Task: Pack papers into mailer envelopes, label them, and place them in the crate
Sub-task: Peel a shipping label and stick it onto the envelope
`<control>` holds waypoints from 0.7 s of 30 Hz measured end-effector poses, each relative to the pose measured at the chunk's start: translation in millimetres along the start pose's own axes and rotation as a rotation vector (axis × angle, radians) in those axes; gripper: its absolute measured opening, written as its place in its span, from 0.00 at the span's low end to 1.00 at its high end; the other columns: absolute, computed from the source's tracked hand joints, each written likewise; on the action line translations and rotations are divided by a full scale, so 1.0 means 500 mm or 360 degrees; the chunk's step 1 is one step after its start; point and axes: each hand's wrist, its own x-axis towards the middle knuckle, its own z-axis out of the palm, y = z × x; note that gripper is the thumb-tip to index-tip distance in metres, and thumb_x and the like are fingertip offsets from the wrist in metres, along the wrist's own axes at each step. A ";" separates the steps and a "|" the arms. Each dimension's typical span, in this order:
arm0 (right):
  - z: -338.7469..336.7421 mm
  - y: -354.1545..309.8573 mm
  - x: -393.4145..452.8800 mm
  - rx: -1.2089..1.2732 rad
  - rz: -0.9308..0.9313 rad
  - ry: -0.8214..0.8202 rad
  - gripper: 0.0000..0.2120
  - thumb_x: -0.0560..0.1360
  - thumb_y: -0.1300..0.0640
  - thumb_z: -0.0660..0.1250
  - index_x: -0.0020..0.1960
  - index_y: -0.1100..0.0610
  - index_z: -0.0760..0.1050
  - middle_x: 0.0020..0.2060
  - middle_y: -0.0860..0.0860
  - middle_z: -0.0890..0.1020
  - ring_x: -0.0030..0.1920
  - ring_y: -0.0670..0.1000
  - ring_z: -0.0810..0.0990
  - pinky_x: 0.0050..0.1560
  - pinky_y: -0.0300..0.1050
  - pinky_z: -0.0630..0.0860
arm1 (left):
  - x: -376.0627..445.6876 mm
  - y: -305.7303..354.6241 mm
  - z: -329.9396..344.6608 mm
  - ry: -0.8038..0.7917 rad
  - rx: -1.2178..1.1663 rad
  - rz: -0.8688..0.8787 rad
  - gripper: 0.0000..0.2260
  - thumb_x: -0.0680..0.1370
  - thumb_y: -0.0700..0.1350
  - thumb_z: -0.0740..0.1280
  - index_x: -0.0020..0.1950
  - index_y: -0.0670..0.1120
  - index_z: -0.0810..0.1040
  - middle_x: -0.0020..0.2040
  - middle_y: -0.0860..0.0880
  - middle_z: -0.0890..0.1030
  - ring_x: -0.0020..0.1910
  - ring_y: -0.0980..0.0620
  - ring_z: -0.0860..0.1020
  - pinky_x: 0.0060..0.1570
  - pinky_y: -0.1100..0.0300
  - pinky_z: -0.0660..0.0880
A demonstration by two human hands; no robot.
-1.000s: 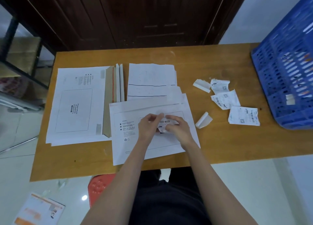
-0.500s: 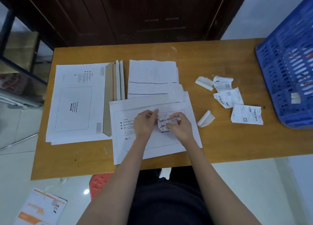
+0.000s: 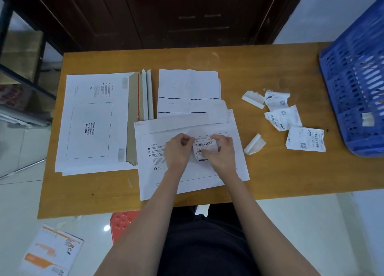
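A white mailer envelope (image 3: 187,180) lies flat on the wooden table (image 3: 270,171) in front of me. Over its printed frame I hold a small barcode label (image 3: 204,145). My left hand (image 3: 177,149) pinches the label's left edge and my right hand (image 3: 222,153) grips its right side and lower part. A stack of white papers (image 3: 188,88) with dark lines lies just behind the envelope. A blue plastic crate (image 3: 353,78) stands at the table's right end.
A pile of empty mailers (image 3: 91,120) lies at the left, flaps open. Loose labels (image 3: 305,139) and peeled backing scraps (image 3: 254,143) are scattered between the envelope and the crate. An orange-printed package (image 3: 49,253) lies on the floor at lower left.
The label has unfolded between my fingers, its barcode face now showing. Both hands stay over the envelope's frame. The camera view shifted slightly.
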 end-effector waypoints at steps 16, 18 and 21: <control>0.015 -0.005 0.004 -0.0246 -0.0102 0.0022 0.22 0.68 0.58 0.74 0.61 0.58 0.76 0.60 0.48 0.69 0.49 0.41 0.71 0.45 0.36 0.73 | 0.005 0.014 0.000 0.0063 0.0319 0.0029 0.07 0.77 0.50 0.68 0.46 0.48 0.80 0.41 0.53 0.82 0.39 0.52 0.80 0.35 0.61 0.71; 0.016 -0.003 0.005 -0.0252 -0.0112 0.0018 0.22 0.68 0.58 0.74 0.61 0.58 0.76 0.60 0.48 0.69 0.49 0.41 0.71 0.44 0.36 0.73 | 0.006 0.014 0.000 0.0070 0.0318 0.0032 0.07 0.77 0.50 0.68 0.46 0.47 0.80 0.41 0.52 0.83 0.39 0.51 0.80 0.36 0.60 0.74; 0.017 -0.001 0.006 -0.0252 -0.0124 0.0018 0.22 0.68 0.59 0.74 0.61 0.59 0.76 0.60 0.48 0.69 0.50 0.40 0.71 0.43 0.36 0.72 | 0.006 0.013 0.001 0.0079 0.0319 0.0030 0.08 0.77 0.51 0.68 0.46 0.47 0.80 0.41 0.52 0.83 0.39 0.52 0.80 0.37 0.60 0.74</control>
